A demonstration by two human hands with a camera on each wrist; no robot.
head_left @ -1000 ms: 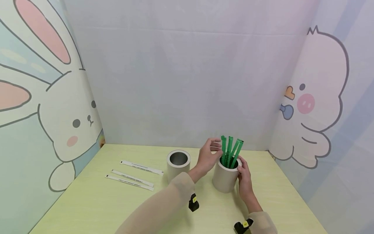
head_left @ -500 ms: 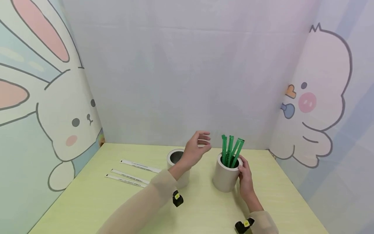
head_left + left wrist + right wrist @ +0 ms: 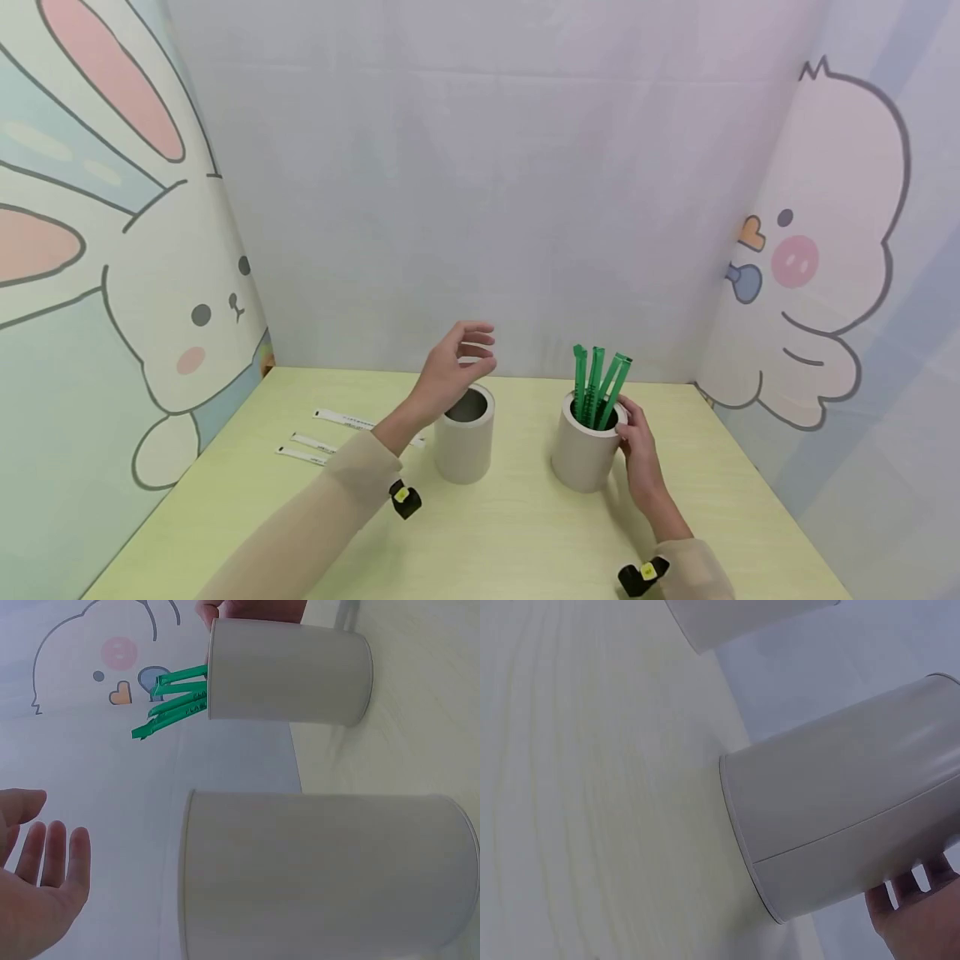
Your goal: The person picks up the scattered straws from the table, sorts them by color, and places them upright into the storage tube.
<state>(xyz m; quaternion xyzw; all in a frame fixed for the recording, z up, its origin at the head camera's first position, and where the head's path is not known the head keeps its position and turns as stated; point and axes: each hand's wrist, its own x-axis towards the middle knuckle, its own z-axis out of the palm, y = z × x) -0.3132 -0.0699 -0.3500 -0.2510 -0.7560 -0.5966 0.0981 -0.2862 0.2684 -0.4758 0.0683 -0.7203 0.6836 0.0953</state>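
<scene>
My left hand is raised above and behind a pale cylindrical canister, its fingers loosely bent and holding nothing. In the left wrist view that hand is apart from the canister. A second, matching canister stands upright to the right. Several slim green stick packets lean inside it, their upper ends above the rim. My right hand grips this second canister from its right side, the thumb near the rim. Fingers press against its wall in the right wrist view.
Three white printed stick packets lie at the left of the pale yellow table: a far one, a middle one and a near one. My left sleeve partly covers them. A grey backdrop stands behind.
My left hand has moved left, away from the green stick packets, to above the left canister. The right hand keeps its grip on the right canister.
</scene>
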